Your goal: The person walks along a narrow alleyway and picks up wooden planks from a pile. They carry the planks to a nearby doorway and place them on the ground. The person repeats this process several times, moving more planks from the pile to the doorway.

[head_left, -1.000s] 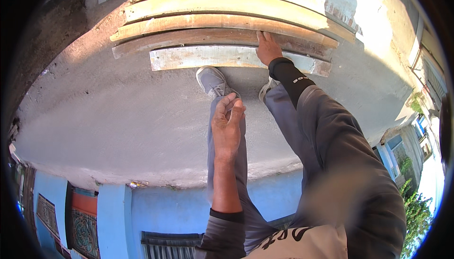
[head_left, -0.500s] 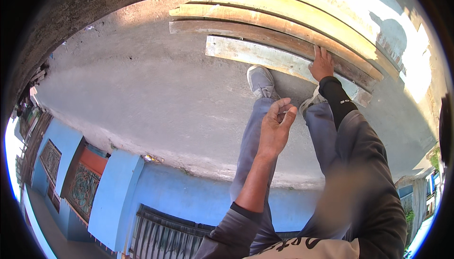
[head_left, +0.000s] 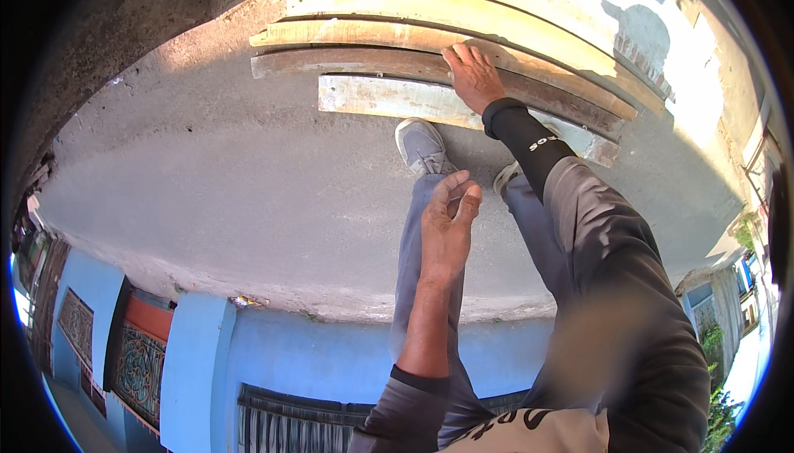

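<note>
Head view showed the right hand [head_left: 478, 81], palm down, fingers slightly spread, on or just over a dark brown wooden plank [head_left: 347, 60] and an orange-brown wooden plank [head_left: 356, 33]. Both already lay alongside a shorter white-painted wooden plank [head_left: 385, 97] on grey concrete ground [head_left: 248, 197]; what remained was unclear. The left hand [head_left: 445, 234] hung half-curled, apparently empty.

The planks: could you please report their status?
Right hand over planks; left hand loosely curled. Planks lying side by side. Left shoe near pale plank.
</note>
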Motion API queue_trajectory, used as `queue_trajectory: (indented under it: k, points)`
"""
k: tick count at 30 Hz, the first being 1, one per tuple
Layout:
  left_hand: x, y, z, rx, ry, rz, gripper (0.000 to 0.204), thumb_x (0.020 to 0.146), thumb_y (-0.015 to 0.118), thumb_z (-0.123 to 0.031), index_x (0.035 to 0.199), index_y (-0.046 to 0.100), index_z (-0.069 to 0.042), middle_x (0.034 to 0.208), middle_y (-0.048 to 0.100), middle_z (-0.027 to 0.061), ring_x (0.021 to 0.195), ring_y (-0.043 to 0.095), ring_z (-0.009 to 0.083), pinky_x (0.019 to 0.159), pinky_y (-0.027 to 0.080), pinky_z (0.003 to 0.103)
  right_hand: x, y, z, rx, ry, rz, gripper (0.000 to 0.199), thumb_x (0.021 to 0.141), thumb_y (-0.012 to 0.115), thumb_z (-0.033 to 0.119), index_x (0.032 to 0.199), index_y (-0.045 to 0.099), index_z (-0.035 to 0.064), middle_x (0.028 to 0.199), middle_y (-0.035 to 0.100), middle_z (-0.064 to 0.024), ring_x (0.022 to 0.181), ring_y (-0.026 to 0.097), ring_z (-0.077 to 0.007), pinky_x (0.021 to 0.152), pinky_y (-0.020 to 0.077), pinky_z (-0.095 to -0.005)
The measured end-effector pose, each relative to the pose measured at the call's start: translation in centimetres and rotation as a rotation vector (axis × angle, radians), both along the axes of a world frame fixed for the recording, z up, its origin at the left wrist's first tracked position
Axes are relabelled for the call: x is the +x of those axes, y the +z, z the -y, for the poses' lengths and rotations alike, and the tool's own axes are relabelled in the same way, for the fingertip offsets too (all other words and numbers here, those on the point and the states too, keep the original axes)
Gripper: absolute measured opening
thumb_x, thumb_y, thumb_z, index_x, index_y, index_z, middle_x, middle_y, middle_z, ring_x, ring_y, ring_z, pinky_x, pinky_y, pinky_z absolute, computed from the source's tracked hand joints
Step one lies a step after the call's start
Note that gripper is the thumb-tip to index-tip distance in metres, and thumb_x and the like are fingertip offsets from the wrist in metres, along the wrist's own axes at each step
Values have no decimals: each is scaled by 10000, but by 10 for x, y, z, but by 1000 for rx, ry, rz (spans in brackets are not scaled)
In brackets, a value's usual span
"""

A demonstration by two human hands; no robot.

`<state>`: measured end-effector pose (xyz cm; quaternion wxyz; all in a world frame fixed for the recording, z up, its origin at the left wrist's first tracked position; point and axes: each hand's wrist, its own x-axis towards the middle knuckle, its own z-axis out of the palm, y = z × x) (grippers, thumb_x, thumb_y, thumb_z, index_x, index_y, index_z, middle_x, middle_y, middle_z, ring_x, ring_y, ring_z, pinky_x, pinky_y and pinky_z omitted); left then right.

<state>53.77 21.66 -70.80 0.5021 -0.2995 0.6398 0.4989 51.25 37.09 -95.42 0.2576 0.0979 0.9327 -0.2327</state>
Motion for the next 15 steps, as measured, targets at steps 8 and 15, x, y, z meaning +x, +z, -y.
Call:
queue_trajectory:
  k: [8,15]
  points:
    - [-8,1,2,-9,76,3,434,942,633,-289,1249,570,11,1047,659,121,955,636,175,821,529,315,-5,-23,-22,221,-79,29,604,933,594,304,1457,360,117,1409,438,-155,1315,409,-364,1119,286,-548]
    - [-11,-1,2,14,96,19,432,951,619,-283,1263,559,10,1086,649,135,975,635,188,831,531,320,-7,-33,-62,219,91,141,522,922,587,231,1400,417,111,1263,536,-122,1235,492,-307,1102,313,-522]
